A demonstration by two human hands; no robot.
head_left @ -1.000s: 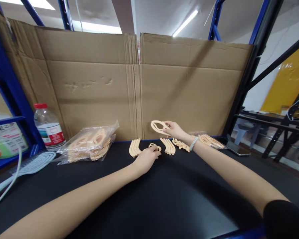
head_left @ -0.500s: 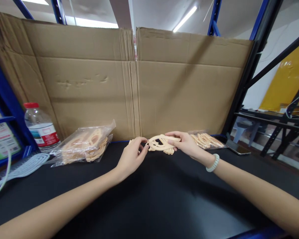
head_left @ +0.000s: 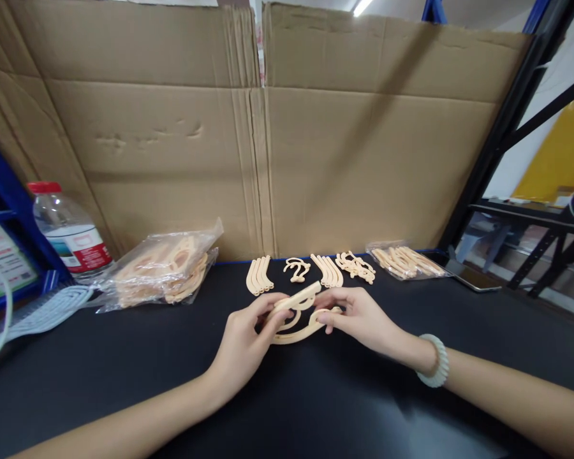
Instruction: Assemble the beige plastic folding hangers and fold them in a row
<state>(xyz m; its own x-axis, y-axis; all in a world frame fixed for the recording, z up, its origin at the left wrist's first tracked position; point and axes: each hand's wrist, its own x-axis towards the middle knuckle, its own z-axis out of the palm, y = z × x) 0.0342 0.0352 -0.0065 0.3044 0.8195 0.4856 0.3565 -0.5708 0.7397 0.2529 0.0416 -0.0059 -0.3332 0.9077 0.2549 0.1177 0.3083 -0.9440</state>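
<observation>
My left hand (head_left: 249, 341) pinches the left end of a cream plastic piece that looks like a folding clothes hanger (head_left: 299, 335), with curved arms spread apart. My right hand (head_left: 363, 319) has its fingers closed on the hanger's right side, near a rounded end. The hanger is above the black table, and my fingers cover parts of it. Just beyond lie a row of curved cream arms (head_left: 259, 275), a few small hook-shaped pieces (head_left: 297, 270), a second row of arms (head_left: 327, 271) and a pile of hooks (head_left: 356, 266).
To the left stand a red-capped bottle (head_left: 71, 236), a pale hairbrush (head_left: 52, 312) and clear bags of cream parts (head_left: 162, 268). At the right, another bag of parts (head_left: 406, 260) lies beside a phone (head_left: 476, 279). A cardboard wall (head_left: 382, 159) closes off the back of the table.
Both hands have drawn closer with the hanger, away from the loose pieces, which now show behind it. The hanger is turned and its arms are spread. The view has tilted down.
</observation>
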